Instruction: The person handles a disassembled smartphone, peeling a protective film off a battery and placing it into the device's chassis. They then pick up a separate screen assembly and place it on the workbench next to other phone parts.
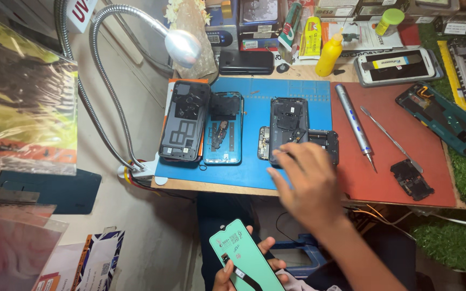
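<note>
Head view, and I'm looking down at a workbench: my left hand (227, 275) sits low in the frame, fingers closed around one green replacement screen panel (246, 257) with a dark ribbon cable, held below the table edge. My right hand (311, 183) is out over the blue mat (254, 161), fingers spread and loose, gripping nothing, its fingertips touching or just above the open phone body (288, 126) at the mat's right side; I can't tell which. Counting on that blue mat: one dark back cover (185, 121) far left, one blue-framed phone chassis (223, 128) just beside it, then the open phone body with two small dark parts lying against it, one on either side. On the red mat (400, 183) to the right I count one silver electric screwdriver (355, 125), one thin metal spudger (389, 137), one small black cover piece (411, 179). One yellow squeeze bottle (329, 55) stands behind the mats, and one gooseneck lamp (182, 46) arches over from the left.
</note>
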